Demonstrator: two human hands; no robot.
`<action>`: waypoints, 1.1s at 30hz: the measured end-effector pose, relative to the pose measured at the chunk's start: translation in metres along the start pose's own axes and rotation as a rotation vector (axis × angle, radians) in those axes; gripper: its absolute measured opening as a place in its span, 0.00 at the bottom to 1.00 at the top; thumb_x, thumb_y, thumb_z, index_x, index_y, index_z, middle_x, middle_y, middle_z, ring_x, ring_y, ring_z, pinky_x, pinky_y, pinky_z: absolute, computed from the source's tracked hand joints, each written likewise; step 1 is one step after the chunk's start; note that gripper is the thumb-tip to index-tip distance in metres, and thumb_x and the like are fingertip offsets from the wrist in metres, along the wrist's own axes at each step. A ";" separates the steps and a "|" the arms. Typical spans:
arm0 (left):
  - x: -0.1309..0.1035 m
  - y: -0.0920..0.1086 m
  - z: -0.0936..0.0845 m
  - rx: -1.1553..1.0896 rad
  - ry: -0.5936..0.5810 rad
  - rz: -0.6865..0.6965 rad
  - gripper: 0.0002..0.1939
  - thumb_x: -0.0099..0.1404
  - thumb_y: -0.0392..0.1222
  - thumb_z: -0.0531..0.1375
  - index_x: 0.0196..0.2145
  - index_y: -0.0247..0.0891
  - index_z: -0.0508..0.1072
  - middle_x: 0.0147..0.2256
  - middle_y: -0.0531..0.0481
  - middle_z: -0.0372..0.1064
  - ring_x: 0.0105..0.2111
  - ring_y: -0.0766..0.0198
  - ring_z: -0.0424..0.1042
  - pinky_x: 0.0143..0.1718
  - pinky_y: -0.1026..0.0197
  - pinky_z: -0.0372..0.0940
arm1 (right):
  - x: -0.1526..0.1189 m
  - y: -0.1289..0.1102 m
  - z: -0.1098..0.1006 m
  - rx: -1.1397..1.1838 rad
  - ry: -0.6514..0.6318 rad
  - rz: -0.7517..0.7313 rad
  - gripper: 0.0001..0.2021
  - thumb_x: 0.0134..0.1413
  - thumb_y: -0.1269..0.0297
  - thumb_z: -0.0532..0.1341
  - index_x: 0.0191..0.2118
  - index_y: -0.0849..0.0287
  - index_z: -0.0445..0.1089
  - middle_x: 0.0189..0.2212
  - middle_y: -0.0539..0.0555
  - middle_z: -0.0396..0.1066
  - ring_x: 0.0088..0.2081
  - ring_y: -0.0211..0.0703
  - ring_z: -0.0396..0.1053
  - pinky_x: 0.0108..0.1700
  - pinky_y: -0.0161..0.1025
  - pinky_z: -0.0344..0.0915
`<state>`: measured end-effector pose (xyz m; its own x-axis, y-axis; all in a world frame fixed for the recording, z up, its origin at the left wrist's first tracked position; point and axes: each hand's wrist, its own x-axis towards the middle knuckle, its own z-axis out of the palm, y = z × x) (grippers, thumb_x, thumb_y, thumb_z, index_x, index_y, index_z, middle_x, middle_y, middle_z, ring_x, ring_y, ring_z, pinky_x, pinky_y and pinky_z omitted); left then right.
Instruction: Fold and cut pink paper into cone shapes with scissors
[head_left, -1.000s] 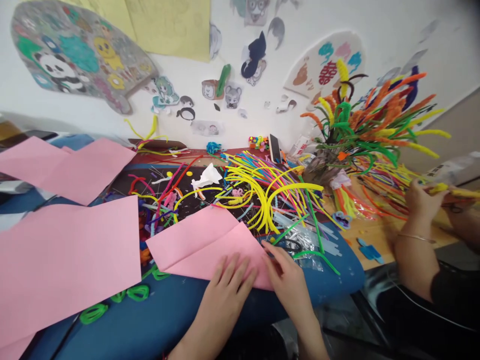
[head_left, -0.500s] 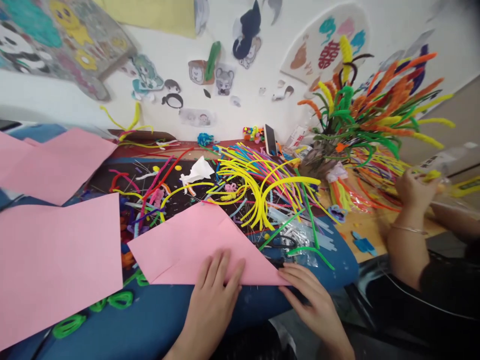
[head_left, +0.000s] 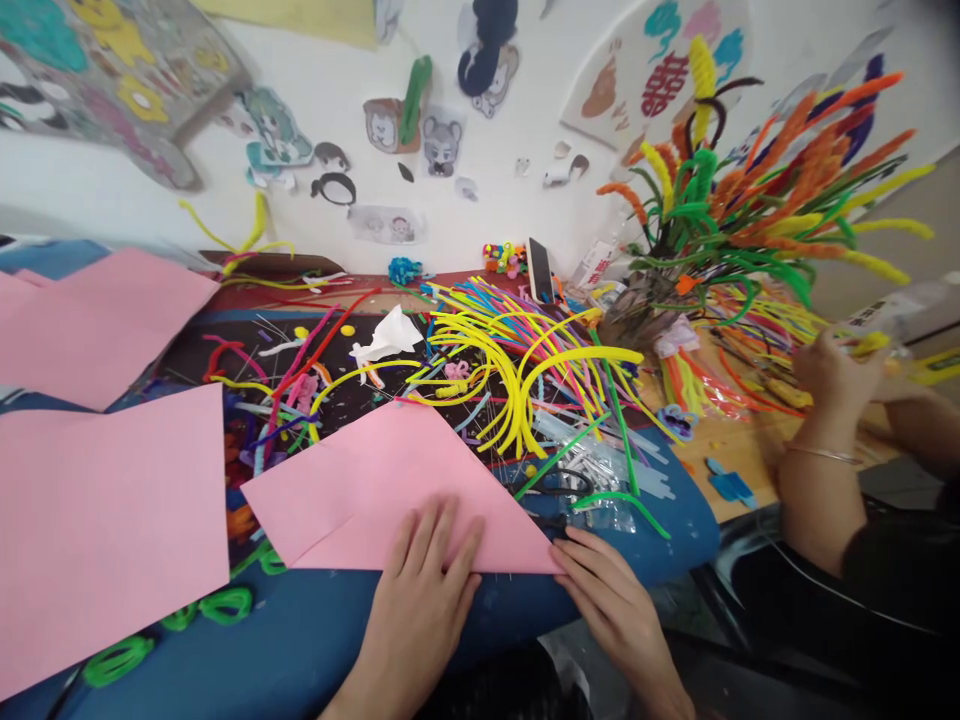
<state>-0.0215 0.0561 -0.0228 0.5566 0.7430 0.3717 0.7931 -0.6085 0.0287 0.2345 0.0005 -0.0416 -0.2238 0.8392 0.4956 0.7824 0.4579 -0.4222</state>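
left hand [head_left: 424, 575] lay flat, fingers spread, on folded pink paper [head_left: 390, 485] at tabletop's [head_left: 315, 630] near edge, right hand [head_left: 611, 590] open, fingertips touching paper's right corner, holding nothing

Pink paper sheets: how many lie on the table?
3: folded sheet under left hand, large sheet at left, far-left sheet. More may be hidden beyond the left edge.
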 end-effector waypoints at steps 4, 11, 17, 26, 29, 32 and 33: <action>0.001 0.000 0.000 0.006 0.002 0.009 0.22 0.72 0.49 0.50 0.60 0.43 0.67 0.61 0.41 0.63 0.61 0.48 0.63 0.61 0.47 0.53 | 0.000 0.000 0.002 0.030 0.025 -0.002 0.19 0.59 0.76 0.60 0.54 0.54 0.72 0.43 0.56 0.78 0.51 0.51 0.73 0.50 0.51 0.75; 0.004 -0.002 -0.003 0.004 -0.019 0.041 0.24 0.71 0.50 0.51 0.61 0.42 0.66 0.62 0.41 0.62 0.61 0.47 0.62 0.62 0.46 0.50 | -0.002 -0.001 0.003 0.051 0.038 0.019 0.18 0.59 0.76 0.61 0.53 0.55 0.72 0.42 0.57 0.78 0.51 0.52 0.74 0.50 0.52 0.75; 0.005 -0.005 -0.002 -0.014 -0.029 0.063 0.25 0.71 0.51 0.51 0.62 0.41 0.65 0.62 0.40 0.61 0.62 0.46 0.60 0.64 0.45 0.45 | 0.002 -0.003 0.003 0.037 0.054 0.024 0.17 0.59 0.75 0.61 0.52 0.55 0.74 0.41 0.56 0.78 0.49 0.52 0.75 0.50 0.52 0.76; 0.007 -0.006 -0.002 -0.035 -0.075 0.066 0.27 0.71 0.51 0.50 0.64 0.42 0.61 0.65 0.41 0.57 0.64 0.46 0.57 0.64 0.45 0.44 | 0.003 -0.010 0.001 -0.178 0.076 0.036 0.15 0.55 0.66 0.64 0.49 0.54 0.74 0.43 0.57 0.77 0.49 0.56 0.70 0.51 0.57 0.65; 0.007 -0.007 -0.001 -0.037 -0.083 0.068 0.27 0.71 0.51 0.50 0.64 0.41 0.60 0.65 0.41 0.55 0.64 0.47 0.56 0.64 0.45 0.45 | 0.008 -0.026 0.005 -0.316 0.137 0.030 0.14 0.53 0.62 0.63 0.47 0.54 0.75 0.43 0.56 0.78 0.47 0.59 0.68 0.52 0.58 0.55; 0.006 -0.008 0.000 -0.044 -0.108 0.082 0.28 0.71 0.49 0.51 0.65 0.41 0.58 0.66 0.41 0.52 0.65 0.47 0.53 0.64 0.45 0.45 | 0.020 -0.052 0.018 -0.283 0.068 -0.057 0.15 0.52 0.66 0.62 0.47 0.55 0.74 0.41 0.52 0.80 0.45 0.54 0.69 0.56 0.55 0.48; 0.005 -0.009 0.001 -0.049 -0.118 0.086 0.28 0.71 0.48 0.51 0.66 0.41 0.57 0.67 0.41 0.52 0.66 0.47 0.52 0.65 0.45 0.44 | 0.025 -0.061 0.025 -0.256 0.033 -0.068 0.16 0.52 0.68 0.62 0.48 0.55 0.73 0.42 0.50 0.80 0.45 0.53 0.70 0.58 0.54 0.46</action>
<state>-0.0256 0.0656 -0.0218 0.6499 0.7131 0.2628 0.7295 -0.6823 0.0475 0.1669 0.0004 -0.0223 -0.2653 0.7972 0.5424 0.8885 0.4206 -0.1836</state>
